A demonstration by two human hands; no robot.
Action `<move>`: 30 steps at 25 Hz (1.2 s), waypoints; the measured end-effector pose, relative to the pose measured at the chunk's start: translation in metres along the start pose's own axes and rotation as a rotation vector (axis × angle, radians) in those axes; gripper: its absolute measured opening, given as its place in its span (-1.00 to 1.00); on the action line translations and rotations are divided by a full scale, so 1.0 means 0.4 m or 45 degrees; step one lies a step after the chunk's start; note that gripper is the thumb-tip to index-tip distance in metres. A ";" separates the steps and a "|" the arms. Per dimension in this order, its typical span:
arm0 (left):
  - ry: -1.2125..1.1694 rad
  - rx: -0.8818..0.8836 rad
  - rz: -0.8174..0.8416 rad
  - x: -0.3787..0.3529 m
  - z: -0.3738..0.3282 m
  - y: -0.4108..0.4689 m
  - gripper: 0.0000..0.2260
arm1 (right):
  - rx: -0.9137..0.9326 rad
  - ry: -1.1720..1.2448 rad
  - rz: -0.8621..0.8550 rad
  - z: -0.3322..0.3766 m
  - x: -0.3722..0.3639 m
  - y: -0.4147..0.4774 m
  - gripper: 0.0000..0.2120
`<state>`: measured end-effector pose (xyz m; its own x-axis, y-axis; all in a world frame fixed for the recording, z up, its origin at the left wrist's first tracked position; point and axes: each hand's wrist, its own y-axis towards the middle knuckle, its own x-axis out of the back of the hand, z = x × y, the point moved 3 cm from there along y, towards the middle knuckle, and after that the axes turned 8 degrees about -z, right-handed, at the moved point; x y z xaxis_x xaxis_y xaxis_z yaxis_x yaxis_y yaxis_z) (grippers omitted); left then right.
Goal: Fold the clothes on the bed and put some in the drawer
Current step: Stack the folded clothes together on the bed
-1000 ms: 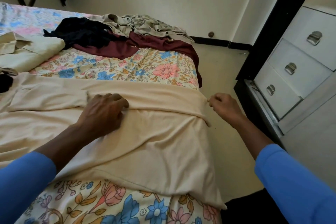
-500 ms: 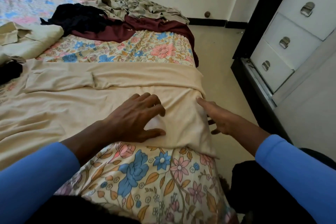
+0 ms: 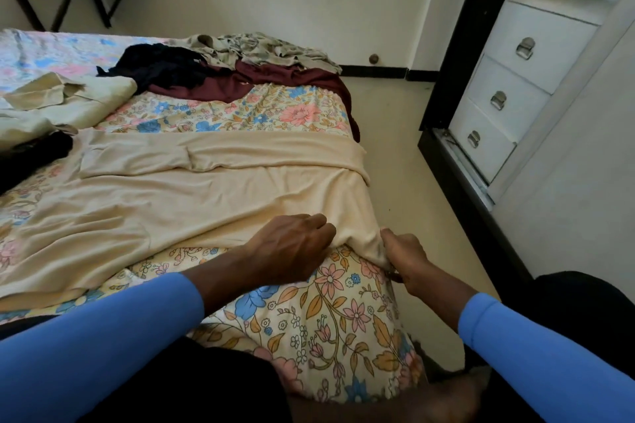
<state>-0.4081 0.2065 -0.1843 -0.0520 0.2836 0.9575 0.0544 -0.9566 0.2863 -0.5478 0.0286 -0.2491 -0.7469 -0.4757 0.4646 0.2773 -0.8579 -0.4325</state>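
the fingers (image 3: pixel 319 225) of our left hand (image 3: pixel 292 247) curl down into the near edge of the beige cloth (image 3: pixel 206 196), bunching it. just right of them, the fingers (image 3: pixel 395 240) of our right hand (image 3: pixel 407 259) are clamped in a fist on the cloth's corner, which hangs over the side of the bed (image 3: pixel 326 312). the rest of the cloth lies spread beyond and left of the fingers. farther beyond lie loose clothes (image 3: pixel 240 79). the drawers (image 3: pixel 508 103) stand closed, well off to the right.

No readable text, label, brand or number shows anywhere
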 end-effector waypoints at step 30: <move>-0.451 1.267 0.226 0.152 0.459 0.013 -0.77 | -0.270 0.907 0.302 0.346 0.030 0.159 -0.77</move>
<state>-0.2278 0.2312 -0.1184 0.3202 0.3025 0.8978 0.8299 -0.5465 -0.1119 -0.4554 -0.0586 -0.1644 -0.9101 -0.3406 -0.2361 0.4102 -0.6593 -0.6302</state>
